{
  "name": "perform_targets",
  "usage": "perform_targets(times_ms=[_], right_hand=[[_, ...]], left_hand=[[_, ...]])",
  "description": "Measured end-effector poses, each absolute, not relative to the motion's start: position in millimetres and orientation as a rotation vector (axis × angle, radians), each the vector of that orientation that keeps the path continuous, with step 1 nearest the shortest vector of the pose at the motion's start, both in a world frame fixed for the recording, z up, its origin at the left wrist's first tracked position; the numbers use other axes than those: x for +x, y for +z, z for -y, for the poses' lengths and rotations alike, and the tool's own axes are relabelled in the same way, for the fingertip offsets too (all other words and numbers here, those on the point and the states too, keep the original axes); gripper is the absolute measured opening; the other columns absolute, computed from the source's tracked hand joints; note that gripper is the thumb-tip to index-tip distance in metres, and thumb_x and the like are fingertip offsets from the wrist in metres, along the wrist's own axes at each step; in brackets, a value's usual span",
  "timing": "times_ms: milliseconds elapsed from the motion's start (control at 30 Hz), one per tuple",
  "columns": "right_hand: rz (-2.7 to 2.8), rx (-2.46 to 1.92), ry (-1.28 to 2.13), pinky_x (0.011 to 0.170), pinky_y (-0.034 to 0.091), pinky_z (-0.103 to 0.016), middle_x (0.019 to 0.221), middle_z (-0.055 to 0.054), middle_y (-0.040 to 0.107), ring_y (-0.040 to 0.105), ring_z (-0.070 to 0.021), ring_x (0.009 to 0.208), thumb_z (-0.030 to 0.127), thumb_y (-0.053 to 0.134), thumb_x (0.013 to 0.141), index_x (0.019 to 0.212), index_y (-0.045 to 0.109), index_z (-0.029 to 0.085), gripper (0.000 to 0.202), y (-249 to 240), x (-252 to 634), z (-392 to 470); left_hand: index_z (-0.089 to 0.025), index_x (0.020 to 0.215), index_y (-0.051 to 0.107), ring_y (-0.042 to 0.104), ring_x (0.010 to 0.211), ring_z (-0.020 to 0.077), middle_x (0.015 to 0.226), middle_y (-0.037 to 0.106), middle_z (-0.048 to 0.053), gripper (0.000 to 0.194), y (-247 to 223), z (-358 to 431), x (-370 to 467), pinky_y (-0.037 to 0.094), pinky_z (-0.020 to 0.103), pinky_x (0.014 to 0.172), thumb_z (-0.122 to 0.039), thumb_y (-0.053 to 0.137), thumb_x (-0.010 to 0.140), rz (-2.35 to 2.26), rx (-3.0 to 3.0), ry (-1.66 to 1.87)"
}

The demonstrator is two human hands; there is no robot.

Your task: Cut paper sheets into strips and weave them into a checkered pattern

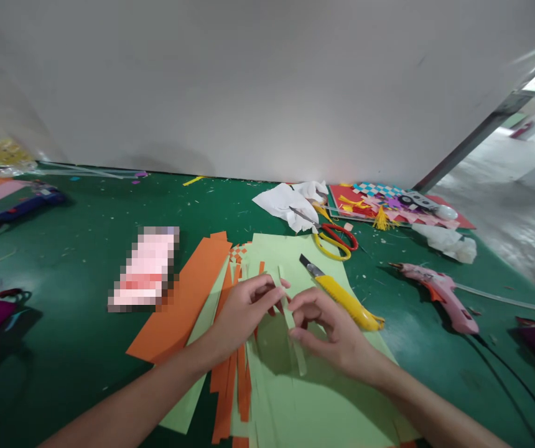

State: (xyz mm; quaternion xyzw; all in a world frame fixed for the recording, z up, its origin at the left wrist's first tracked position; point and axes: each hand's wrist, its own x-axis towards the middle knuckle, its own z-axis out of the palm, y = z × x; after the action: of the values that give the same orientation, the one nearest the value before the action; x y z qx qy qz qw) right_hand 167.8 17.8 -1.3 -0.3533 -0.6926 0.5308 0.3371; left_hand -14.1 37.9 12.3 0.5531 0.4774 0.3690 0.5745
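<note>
A narrow pale green paper strip (298,358) runs slantwise between my two hands, above a stack of pale green paper (337,404). My left hand (244,308) pinches it near its upper end, thumb against fingers. Lower down, the curled fingertips and thumb of my right hand (330,330) close on its right edge. Orange paper strips (223,398) lie under and beside my left wrist, with a small orange-and-green woven checkered piece (239,252) at their far end. A yellow utility knife (349,302), blade out, rests on the green paper just beyond my right hand.
Scissors (337,242) with red and yellow handles lie beyond the knife, beside crumpled white tissue (286,205). A pink glue gun (440,295) with a cord sits right; a blue tool (29,204) lies left. Orange sheets (188,292) adjoin a blurred-out phone-shaped object (146,267). A grey wall (249,93) stands behind.
</note>
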Motion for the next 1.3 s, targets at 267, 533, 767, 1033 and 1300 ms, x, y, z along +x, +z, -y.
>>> perform_targets(times_ms=[267, 533, 767, 1033, 1300], right_hand=[[2.163, -1.038, 0.664, 0.065, 0.048, -0.027, 0.082, -0.004, 0.065, 0.059, -0.0144, 0.072, 0.020, 0.046, 0.093, 0.099, 0.060, 0.020, 0.015, -6.7, 173.4, -29.8], [2.467, -1.067, 0.276, 0.089, 0.048, -0.046, 0.116, -0.015, 0.060, 0.052, -0.0295, 0.109, 0.023, 0.061, 0.084, 0.112, 0.061, 0.013, 0.029, -15.0, 172.1, -33.9], [2.006, -1.037, 1.004, 0.076, 0.046, -0.030, 0.086, -0.005, 0.062, 0.056, -0.0160, 0.082, 0.032, 0.036, 0.099, 0.088, 0.063, 0.018, 0.032, 3.9, 172.4, -33.2], [1.620, -1.059, 1.393, 0.061, 0.038, -0.024, 0.064, 0.002, 0.047, 0.045, -0.0101, 0.062, 0.037, 0.057, 0.088, 0.059, 0.058, 0.017, 0.035, 4.7, 170.3, -33.1], [1.376, -1.262, 1.263, 0.054, 0.033, -0.023, 0.065, 0.000, 0.060, 0.044, -0.0090, 0.058, 0.040, 0.061, 0.086, 0.063, 0.064, 0.018, 0.032, 1.0, 178.2, -37.6]], left_hand=[[-0.018, 0.070, 0.054, 0.053, 0.051, 0.0094, 0.059, 0.057, -0.003, 0.033, 6.2, -40.5, -20.2, 0.043, 0.021, 0.052, -0.039, 0.046, 0.094, -0.973, 1.011, 1.038], [-0.018, 0.089, 0.059, 0.041, 0.032, 0.0038, 0.055, 0.058, -0.005, 0.022, 9.0, -37.5, -21.7, 0.031, 0.015, 0.032, -0.036, 0.047, 0.095, -0.763, 0.960, 0.971], [-0.016, 0.086, 0.059, 0.051, 0.035, 0.0047, 0.061, 0.065, -0.002, 0.024, 10.0, -33.0, -22.3, 0.038, 0.014, 0.036, -0.037, 0.050, 0.094, -0.726, 1.085, 0.663], [-0.015, 0.078, 0.057, 0.050, 0.034, 0.0030, 0.066, 0.067, -0.001, 0.026, 8.0, -30.1, -16.2, 0.040, 0.016, 0.041, -0.036, 0.050, 0.093, -0.743, 1.203, 0.416], [-0.015, 0.094, 0.056, 0.060, 0.048, 0.0082, 0.073, 0.068, 0.002, 0.023, 7.1, -32.9, -14.5, 0.043, 0.019, 0.047, -0.037, 0.051, 0.092, -0.814, 1.188, 0.534]])
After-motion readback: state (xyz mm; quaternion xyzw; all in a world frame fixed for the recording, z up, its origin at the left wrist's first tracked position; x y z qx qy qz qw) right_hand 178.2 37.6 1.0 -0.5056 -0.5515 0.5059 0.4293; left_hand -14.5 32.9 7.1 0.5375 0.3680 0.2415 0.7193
